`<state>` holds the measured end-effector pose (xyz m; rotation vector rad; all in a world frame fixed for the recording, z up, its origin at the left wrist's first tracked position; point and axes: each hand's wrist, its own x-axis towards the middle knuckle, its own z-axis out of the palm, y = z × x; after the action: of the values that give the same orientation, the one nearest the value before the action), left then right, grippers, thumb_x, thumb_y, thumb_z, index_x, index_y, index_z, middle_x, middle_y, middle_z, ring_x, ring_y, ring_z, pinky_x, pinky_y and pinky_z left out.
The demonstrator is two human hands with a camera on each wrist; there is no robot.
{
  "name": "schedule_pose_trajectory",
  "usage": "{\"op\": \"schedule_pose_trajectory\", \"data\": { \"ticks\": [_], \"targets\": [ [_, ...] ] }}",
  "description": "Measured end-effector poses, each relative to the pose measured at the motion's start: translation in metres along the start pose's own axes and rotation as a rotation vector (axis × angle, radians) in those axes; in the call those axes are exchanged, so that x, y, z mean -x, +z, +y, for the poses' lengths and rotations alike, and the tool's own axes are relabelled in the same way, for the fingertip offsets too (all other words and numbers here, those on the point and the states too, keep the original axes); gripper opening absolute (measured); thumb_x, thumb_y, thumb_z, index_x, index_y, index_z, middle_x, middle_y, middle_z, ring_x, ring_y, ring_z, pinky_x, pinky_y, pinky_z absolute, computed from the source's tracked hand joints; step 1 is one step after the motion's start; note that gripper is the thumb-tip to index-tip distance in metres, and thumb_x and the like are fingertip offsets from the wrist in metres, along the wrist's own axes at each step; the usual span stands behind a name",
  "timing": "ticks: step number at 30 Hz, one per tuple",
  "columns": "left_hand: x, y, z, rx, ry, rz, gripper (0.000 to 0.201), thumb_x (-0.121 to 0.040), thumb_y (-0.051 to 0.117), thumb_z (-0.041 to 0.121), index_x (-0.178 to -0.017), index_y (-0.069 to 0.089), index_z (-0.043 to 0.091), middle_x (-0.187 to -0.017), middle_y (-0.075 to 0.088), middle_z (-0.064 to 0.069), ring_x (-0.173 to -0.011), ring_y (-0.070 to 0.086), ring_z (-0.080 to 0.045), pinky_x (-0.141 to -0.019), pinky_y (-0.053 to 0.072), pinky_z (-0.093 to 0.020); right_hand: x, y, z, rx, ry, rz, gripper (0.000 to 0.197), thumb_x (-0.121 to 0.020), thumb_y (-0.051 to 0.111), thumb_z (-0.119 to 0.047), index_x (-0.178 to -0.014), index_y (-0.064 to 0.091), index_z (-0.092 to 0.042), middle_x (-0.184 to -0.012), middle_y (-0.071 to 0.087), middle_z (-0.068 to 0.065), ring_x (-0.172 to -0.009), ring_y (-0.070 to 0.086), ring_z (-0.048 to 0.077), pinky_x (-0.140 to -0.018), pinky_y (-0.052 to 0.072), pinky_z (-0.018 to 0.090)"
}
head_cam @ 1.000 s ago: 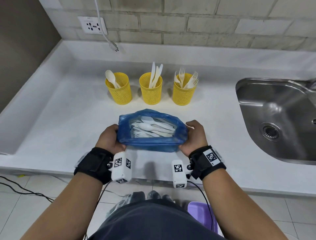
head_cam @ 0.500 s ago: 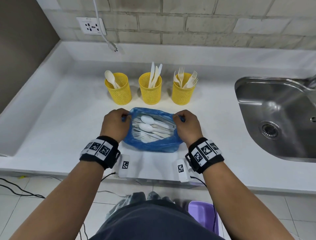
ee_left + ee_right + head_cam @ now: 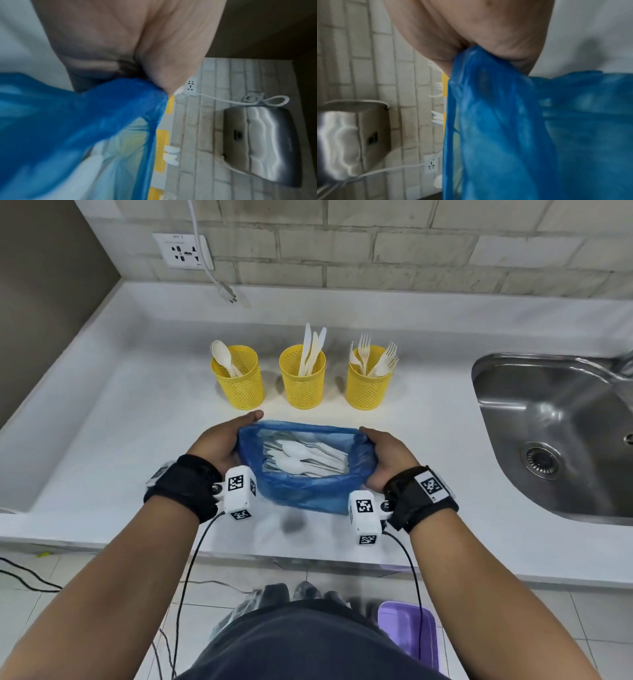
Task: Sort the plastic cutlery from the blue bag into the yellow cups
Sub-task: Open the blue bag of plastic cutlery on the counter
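The left hand (image 3: pixel 224 440) is gripping the left edge of the blue bag (image 3: pixel 308 491), with the fingers wrapping the outside of the rim and the plastic bunching into the palm, as the left wrist view is showing. The right hand (image 3: pixel 387 458) is gripping the opposite, right edge in the same manner, with the film gathering in the fold of the hand in the right wrist view. Between the two grips the mouth of the bag is standing wide open. Inside the bag, white plastic cutlery (image 3: pixel 298 460) is lying in a loose pile; spoon bowls are showing on top, and the pieces beneath cannot be told apart. The bottom of the bag is resting on the white countertop (image 3: pixel 102 440).

Just beyond the grips, three yellow mesh cups are standing upright in a row, apart from one another. The left cup (image 3: pixel 239 380), beyond the left hand, is holding spoons. The middle cup (image 3: pixel 303 378), beyond the open mouth, is holding knives. The right cup (image 3: pixel 368 380), beyond the right hand, is holding forks.

Well to the right of the right hand, a steel sink (image 3: pixel 555 436) is sitting in the countertop. Farther beyond the cups, a wall socket (image 3: pixel 180 251) with a white cable (image 3: pixel 209 268) is sitting on the tiled wall.
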<state>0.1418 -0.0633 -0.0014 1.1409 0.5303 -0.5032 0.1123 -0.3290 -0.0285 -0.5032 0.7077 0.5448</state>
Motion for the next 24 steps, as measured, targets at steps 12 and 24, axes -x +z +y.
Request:
{"op": "schedule_pose_trajectory", "data": {
  "ticks": [12,24],
  "targets": [
    [0.001,-0.003,-0.001,-1.126,0.587,0.312,0.021,-0.087,0.076,0.020,-0.107,0.070,0.021,-0.081,0.067,0.007,-0.083,0.064,-0.018,-0.063,0.042,-0.016,-0.001,-0.016,0.006,1.317,-0.852,0.425,0.020,-0.090,0.072,-0.024,-0.107,0.064,-0.019,-0.109,0.062,0.013,-0.088,0.064,0.024,-0.074,0.044,0.024],
    [0.002,0.009,0.007,0.004,-0.148,-0.022,0.027,-0.103,0.056,0.029,-0.105,0.067,0.005,-0.090,0.076,-0.017,-0.071,0.075,-0.028,-0.058,0.062,-0.041,-0.001,-0.013,-0.001,0.114,-0.305,0.309,0.028,-0.105,0.054,-0.010,-0.077,0.056,-0.008,-0.051,0.058,0.001,-0.040,0.058,0.012,-0.044,0.048,0.023]
  ]
}}
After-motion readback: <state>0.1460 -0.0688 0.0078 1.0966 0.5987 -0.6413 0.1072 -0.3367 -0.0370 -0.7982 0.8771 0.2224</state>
